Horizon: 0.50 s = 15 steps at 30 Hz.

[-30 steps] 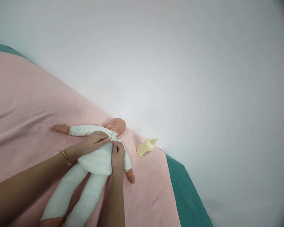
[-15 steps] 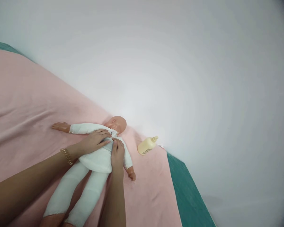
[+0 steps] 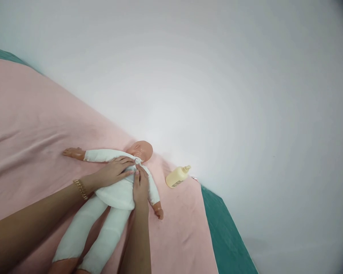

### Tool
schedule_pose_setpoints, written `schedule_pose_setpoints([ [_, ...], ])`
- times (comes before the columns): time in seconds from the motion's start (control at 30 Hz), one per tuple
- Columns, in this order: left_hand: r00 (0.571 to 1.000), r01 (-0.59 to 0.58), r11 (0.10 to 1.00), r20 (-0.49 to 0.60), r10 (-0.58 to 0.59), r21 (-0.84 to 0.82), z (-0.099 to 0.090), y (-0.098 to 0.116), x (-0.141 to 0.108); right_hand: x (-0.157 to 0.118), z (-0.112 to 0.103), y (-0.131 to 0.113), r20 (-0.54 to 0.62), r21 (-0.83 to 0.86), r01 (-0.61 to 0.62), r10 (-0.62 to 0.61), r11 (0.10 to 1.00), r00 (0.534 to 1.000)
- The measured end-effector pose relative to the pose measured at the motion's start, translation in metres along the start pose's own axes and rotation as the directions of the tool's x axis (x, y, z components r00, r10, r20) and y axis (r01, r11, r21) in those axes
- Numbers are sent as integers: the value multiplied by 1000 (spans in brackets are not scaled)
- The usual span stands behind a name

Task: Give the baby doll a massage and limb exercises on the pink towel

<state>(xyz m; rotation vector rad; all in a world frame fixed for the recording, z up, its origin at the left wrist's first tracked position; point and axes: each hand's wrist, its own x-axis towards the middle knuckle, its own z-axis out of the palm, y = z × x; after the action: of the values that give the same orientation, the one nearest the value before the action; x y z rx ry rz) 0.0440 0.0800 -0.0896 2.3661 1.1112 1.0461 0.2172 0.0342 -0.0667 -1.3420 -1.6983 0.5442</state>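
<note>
Doll (image 3: 114,196) in white lies on the pink cloth (image 3: 183,228), arms out, head by the wall (image 3: 171,87). The left hand (image 3: 111,174) is laid flat over its chest, bracelet (image 3: 80,189) at the wrist; the right hand (image 3: 140,185) bends beside it, and whether it pinches anything I can't tell. Both hide much of the chest. A yellow pump bottle (image 3: 176,177) stands nearby, blocking neither; green covering (image 3: 224,228) shows past the cloth's edge.

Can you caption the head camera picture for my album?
Left hand and right hand touch a doll lying on pink cloth, with a yellow pump bottle nearby.
</note>
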Motion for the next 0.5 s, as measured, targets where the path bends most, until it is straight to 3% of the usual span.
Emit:
schedule_pose_setpoints([
  [0.17, 999, -32, 997, -46, 29, -72, -4, 5, -1, -3, -1, -3, -56, 62, 18, -15, 998, 998],
  [0.3, 991, -41, 979, -131, 15, -201, -28, 23, -6, -9, -15, -14, -157, 125, 54, -34, 991, 987],
  [0.37, 994, -13, 958, -111, -20, -287, -44, 33, -10, -13, -27, -23, -93, 169, 99, -84, 981, 992],
  [0.43, 998, 28, 926, -35, -45, -377, -59, 42, -15, -17, -40, -33, 72, 232, 114, -134, 966, 988],
  [0.5, 997, 58, 903, 72, -30, -426, -69, 49, -19, -21, -49, -41, 264, 265, 60, -132, 963, 955],
])
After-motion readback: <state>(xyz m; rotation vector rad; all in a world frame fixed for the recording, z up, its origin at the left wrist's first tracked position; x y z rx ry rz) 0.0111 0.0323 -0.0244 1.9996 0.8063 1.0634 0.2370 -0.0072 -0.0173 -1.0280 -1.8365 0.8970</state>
